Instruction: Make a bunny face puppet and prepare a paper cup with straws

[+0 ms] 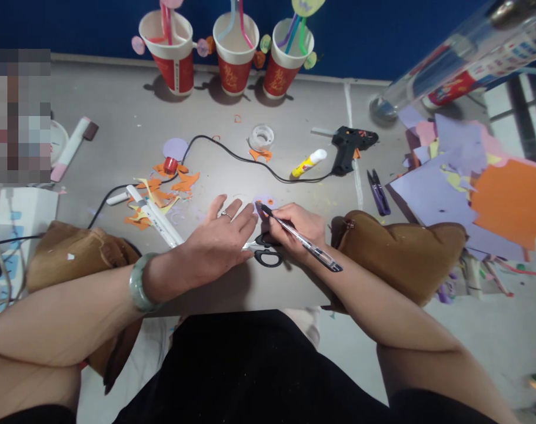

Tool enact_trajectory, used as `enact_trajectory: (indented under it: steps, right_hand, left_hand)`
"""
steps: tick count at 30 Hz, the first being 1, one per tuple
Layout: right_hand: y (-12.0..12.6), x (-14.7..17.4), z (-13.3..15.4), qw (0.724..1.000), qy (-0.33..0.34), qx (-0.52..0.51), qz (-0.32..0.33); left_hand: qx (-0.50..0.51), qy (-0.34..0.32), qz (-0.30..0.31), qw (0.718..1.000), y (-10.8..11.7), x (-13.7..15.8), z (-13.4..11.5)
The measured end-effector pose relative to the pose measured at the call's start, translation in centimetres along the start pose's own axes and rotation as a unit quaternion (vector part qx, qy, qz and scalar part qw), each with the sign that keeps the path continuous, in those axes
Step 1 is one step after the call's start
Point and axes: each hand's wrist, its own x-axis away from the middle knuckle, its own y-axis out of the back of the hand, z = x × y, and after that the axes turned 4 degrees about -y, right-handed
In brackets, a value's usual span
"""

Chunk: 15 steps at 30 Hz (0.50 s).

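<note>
My right hand (294, 227) grips a clear-barrelled black pen (309, 242), its tip on a small purple paper circle (263, 203) with orange dots. Beside it, my left hand (226, 229) lies with its fingers stretched out, fingertips at the circle's left edge. Part of the circle is hidden by the hands. Black-handled scissors (268, 258) lie under and between both hands, blades covered by the left hand. White marker pens (155, 218) rest on the table left of my left hand, partly behind it.
Three red-and-white paper cups (235, 70) with straws stand at the back. A black glue gun (349, 147), a yellow glue stick (309, 163), a tape roll (262, 137) and purple snips (378, 192) lie beyond my hands. Coloured paper (444, 200) is heaped at right; a cable (236, 158) crosses the table.
</note>
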Motion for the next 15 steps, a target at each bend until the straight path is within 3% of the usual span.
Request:
enact_trajectory:
  steps: [15]
  right_hand:
    - [0.13,0.13,-0.20,1.000,0.023,0.014,-0.010]
  left_hand:
    - [0.008,0.005,-0.003,1.000,-0.18,0.10,0.02]
